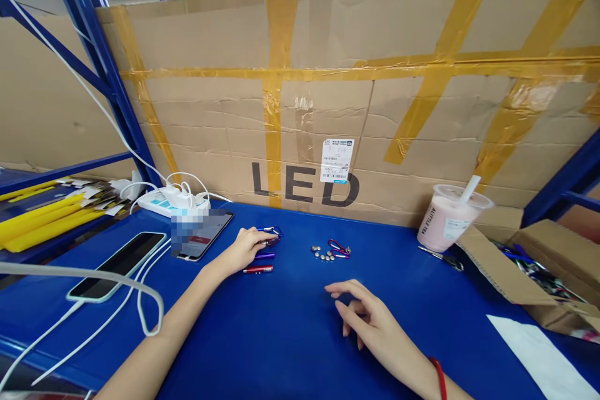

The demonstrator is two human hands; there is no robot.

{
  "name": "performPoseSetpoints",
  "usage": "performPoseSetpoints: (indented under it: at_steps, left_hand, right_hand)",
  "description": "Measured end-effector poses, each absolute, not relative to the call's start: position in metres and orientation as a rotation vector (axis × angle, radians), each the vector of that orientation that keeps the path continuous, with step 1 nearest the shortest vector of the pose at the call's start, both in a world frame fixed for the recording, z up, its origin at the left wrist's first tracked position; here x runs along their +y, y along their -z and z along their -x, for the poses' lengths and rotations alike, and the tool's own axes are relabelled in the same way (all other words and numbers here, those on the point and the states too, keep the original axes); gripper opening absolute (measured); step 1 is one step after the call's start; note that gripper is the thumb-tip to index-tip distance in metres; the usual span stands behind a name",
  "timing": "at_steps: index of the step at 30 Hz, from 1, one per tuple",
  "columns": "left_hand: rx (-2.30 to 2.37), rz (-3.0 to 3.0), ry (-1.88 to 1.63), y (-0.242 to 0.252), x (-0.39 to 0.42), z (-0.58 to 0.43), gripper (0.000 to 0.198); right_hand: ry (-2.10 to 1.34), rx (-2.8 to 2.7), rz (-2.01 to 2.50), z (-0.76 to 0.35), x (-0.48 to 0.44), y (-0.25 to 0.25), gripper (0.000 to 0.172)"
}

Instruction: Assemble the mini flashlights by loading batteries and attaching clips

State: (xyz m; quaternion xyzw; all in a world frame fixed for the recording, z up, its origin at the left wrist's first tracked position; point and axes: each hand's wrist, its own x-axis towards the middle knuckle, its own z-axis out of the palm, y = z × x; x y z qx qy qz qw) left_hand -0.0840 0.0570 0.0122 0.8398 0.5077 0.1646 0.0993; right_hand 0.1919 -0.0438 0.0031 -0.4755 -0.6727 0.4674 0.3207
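Note:
My left hand (246, 249) reaches forward over the blue table (290, 337) and its fingers close on a small blue keychain light with a carabiner clip (270, 232). A purple light (265, 255) and a red one (257, 269) lie just beside that hand. Several silver button cells (322, 254) sit in a small cluster at mid-table, next to a red carabiner clip (338, 247). My right hand (365, 319) hovers low over the table nearer to me, fingers loosely spread, holding nothing. A red band circles its wrist.
A taped cardboard wall marked LED (328, 106) closes the back. A pink drink cup with straw (450, 215) and scissors (443, 257) stand at right, beside an open carton of small lights (534, 269). Two phones (117, 265), white cables and a power strip (173, 200) lie at left.

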Motion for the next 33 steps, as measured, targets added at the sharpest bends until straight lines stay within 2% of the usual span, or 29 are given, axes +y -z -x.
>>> performPoseSetpoints:
  at_steps: [8, 13, 19, 23, 33]
  left_hand:
    - [1.495, -2.53, -0.466, -0.005, 0.061, 0.083, 0.033]
    - [1.504, -2.568, -0.542, 0.001, 0.063, 0.09, 0.04]
    - [1.469, -2.561, -0.69, -0.014, 0.058, 0.085, 0.025]
    - [1.564, -2.602, -0.661, -0.022, 0.051, 0.081, 0.017]
    - [1.966, -2.63, -0.572, -0.028, 0.048, 0.087, 0.022]
  right_hand:
    - [-1.193, -1.788, 1.233, -0.194, -0.04, -0.001, 0.034]
    - [-1.181, -1.685, 1.229, -0.203, -0.03, 0.003, 0.036]
    - [-1.15, -1.654, 1.219, -0.202, -0.029, 0.002, 0.038]
    - [-1.16, -1.69, 1.22, -0.2, -0.032, 0.003, 0.04]
    - [-1.204, -1.702, 1.241, -0.2, -0.033, -0.001, 0.041]
